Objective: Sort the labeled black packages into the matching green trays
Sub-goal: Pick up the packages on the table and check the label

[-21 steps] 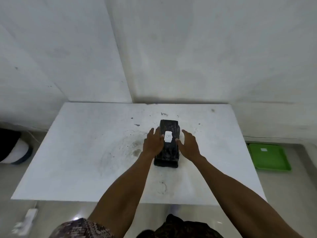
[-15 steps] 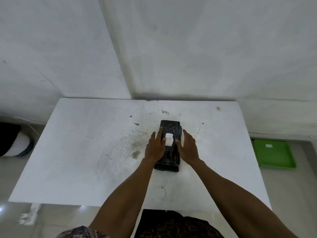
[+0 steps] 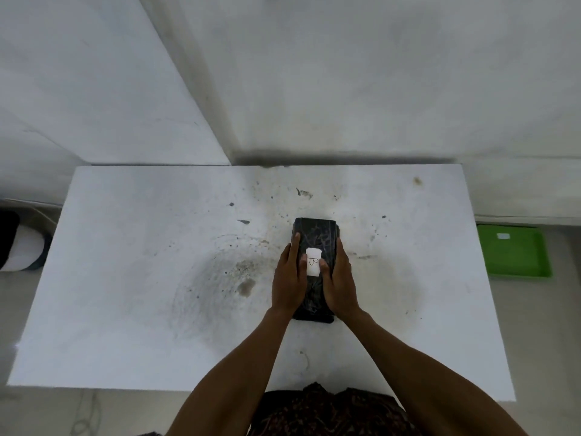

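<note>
The left hand (image 3: pixel 288 280) and the right hand (image 3: pixel 341 283) press in from opposite long sides of 1 black package (image 3: pixel 315 240), fingers stretched forward along its edges and thumbs laid over its top, both arms reaching straight out from the body. The thumbs flank a white label (image 3: pixel 314 261) with a handwritten mark (it looks like a "B"). The package lies near the middle of the stained white worktop (image 3: pixel 132 278), well apart from the green tray (image 3: pixel 515 256) on the floor at right, which carries its own small white tag, unreadable.
</note>
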